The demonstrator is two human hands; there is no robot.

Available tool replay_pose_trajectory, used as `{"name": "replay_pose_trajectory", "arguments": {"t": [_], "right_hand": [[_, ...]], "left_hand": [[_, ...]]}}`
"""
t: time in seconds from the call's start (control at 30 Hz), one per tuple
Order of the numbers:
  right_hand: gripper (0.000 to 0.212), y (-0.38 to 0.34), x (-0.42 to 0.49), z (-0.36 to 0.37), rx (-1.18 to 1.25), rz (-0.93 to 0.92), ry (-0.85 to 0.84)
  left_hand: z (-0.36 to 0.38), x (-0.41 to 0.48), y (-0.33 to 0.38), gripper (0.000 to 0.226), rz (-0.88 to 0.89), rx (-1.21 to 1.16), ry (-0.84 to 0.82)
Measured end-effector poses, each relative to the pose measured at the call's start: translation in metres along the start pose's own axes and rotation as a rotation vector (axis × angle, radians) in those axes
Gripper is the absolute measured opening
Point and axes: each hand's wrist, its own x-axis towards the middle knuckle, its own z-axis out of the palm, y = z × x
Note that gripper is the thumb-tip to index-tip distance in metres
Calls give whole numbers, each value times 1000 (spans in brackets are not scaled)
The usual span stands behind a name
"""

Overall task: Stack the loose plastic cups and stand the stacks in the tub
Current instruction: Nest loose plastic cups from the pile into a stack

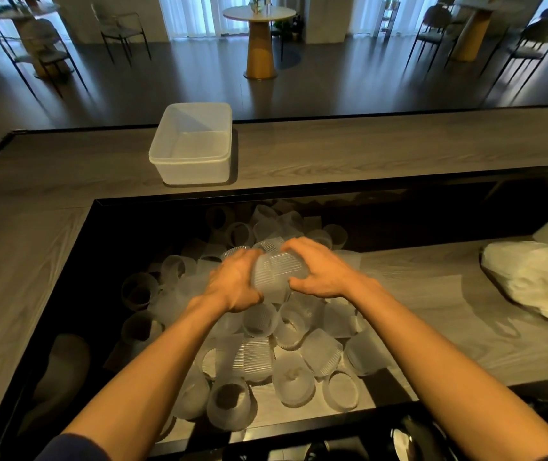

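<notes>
Ribbed cups (280, 276): gripped between left hand (236, 282) and right hand (320, 274), fingers curled round them, over the loose cup pile (266, 347) (lower bench (432, 311)). Tub (196, 144): open-topped, on the raised ledge (365, 151), just behind its inner edge.

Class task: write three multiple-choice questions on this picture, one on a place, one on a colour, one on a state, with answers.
1. Where does the tub stand? A on the raised ledge beyond the cups; B on the floor; C on a chair.
2. What colour are the cups? A red; B frosted clear; C black.
3. What is in the tub? A cup stacks; B nothing; C a lid.
Answers: A, it sits up behind them; B, all look translucent; B, its bottom shows bare.
</notes>
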Motion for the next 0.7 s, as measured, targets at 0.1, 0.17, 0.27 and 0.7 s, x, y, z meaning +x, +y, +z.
{"name": "replay_pose_trajectory", "arguments": {"t": [0.1, 0.17, 0.27, 0.7], "right_hand": [[65, 2, -1, -3, 40, 4, 8], [66, 3, -2, -4, 55, 16, 12], [67, 1, -2, -3, 37, 29, 5], [80, -11, -7, -1, -79, 25, -51]], "left_hand": [[-2, -2, -1, 92, 11, -6, -16], [-2, -4, -1, 93, 10, -31, -31], [-1, -6, 0, 95, 4, -51, -45], [4, -10, 5, 94, 16, -12, -51]]}}
